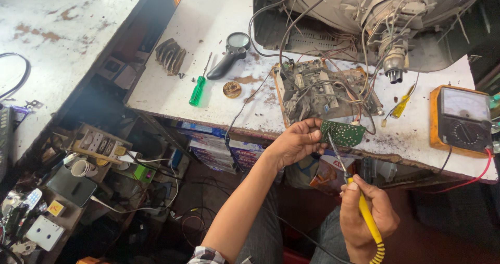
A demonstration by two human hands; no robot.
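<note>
The left hand (297, 141) pinches a green board (342, 132) at the table's (208, 29) front edge. The right hand (367, 217) is closed round a yellow iron (359, 201), tip touching the board. Behind lies a wired chassis (317, 92). A meter (461, 120) sits at the right edge; a green screwdriver (198, 89) and magnifier (229, 55) lie left.

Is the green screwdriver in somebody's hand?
No, the green screwdriver lies alone on the white table, away from both hands.

White stained workbench (208, 24), second paint-chipped table (67, 14), shadowed cluttered floor (172, 212)
</note>
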